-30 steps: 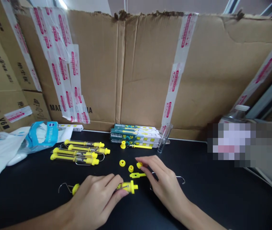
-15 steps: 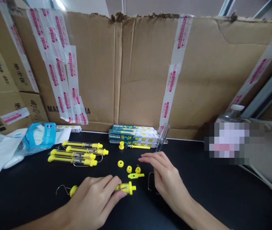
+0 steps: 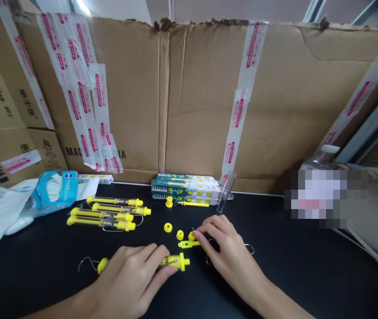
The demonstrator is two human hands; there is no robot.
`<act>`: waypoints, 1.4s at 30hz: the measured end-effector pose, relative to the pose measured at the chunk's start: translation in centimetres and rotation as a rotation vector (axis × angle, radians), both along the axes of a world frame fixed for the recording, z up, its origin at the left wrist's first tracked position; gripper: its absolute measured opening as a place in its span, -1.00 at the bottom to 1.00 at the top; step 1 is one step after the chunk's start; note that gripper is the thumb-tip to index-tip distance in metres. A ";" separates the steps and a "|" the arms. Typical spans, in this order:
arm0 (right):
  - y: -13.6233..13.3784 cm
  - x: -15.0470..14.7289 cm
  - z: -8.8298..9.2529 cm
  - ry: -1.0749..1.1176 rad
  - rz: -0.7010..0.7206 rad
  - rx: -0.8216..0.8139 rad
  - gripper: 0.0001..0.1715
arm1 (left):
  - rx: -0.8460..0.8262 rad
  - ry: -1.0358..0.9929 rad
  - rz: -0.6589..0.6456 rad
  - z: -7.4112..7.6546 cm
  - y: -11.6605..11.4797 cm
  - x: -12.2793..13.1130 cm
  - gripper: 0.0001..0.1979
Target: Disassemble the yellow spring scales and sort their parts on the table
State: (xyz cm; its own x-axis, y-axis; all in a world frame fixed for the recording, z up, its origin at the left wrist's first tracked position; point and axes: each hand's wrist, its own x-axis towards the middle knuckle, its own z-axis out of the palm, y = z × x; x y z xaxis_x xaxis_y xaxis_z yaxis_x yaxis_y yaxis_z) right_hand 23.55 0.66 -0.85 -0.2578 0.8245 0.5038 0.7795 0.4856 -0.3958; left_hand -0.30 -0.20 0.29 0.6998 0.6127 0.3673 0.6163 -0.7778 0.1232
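My left hand (image 3: 138, 274) is wrapped round a yellow spring scale (image 3: 177, 262), which lies sideways with a bent wire hook (image 3: 87, 262) at its left end. My right hand (image 3: 224, 243) is in a pinch, thumb and fingertips at a tiny dark metal part (image 3: 193, 229) above a yellow ring (image 3: 191, 236). A flat yellow piece (image 3: 185, 244) lies just below, its right end behind my thumb. A bent wire (image 3: 249, 249) is partly hidden under my right hand. Two more yellow collars, a flanged one (image 3: 168, 227) and a small one (image 3: 180, 235), lie between the hands.
Several spring scales (image 3: 109, 214) lie at the left. Printed boxes (image 3: 184, 188) are stacked at the back, a clear tube (image 3: 225, 192) leaning beside them. In front sit a yellow cap (image 3: 169, 202) and a yellow rod (image 3: 195, 204). A cardboard wall (image 3: 198, 102) closes off the back.
My right hand has come down and a little left, its fingers closing to a pinch at the tiny metal part. More of the bent wire shows. My left hand stays on the spring scale.
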 end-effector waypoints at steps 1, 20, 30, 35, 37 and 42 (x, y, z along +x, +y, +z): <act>0.0 -0.1 0.0 -0.001 0.009 -0.001 -0.76 | 0.002 0.000 0.006 0.0 0.0 0.0 -0.71; -0.3 -0.6 -0.5 -0.027 0.057 -0.033 -0.63 | -0.019 0.031 0.022 0.0 0.1 0.1 -0.74; -0.9 -0.4 0.4 -0.017 0.147 0.010 -0.66 | -0.010 0.018 0.022 0.3 -0.1 0.1 -0.75; -0.9 -0.8 0.2 -0.093 0.182 -0.064 -0.61 | -0.013 0.034 0.030 0.1 -0.1 0.1 -0.73; -0.8 -0.7 0.1 -0.084 0.195 -0.087 -0.57 | -0.017 0.035 0.029 0.1 -0.1 0.0 -0.73; -0.7 -0.6 0.0 -0.024 0.212 -0.127 -0.50 | -0.017 0.035 0.027 0.2 0.0 0.1 -0.72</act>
State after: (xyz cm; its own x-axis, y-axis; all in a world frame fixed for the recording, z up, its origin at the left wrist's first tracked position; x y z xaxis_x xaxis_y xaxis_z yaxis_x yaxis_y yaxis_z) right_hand 22.98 -0.04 -0.81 -0.4428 0.8067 0.3913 0.6753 0.5872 -0.4463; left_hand -0.25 -0.23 0.47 0.6951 0.6375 0.3323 0.6413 -0.7588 0.1142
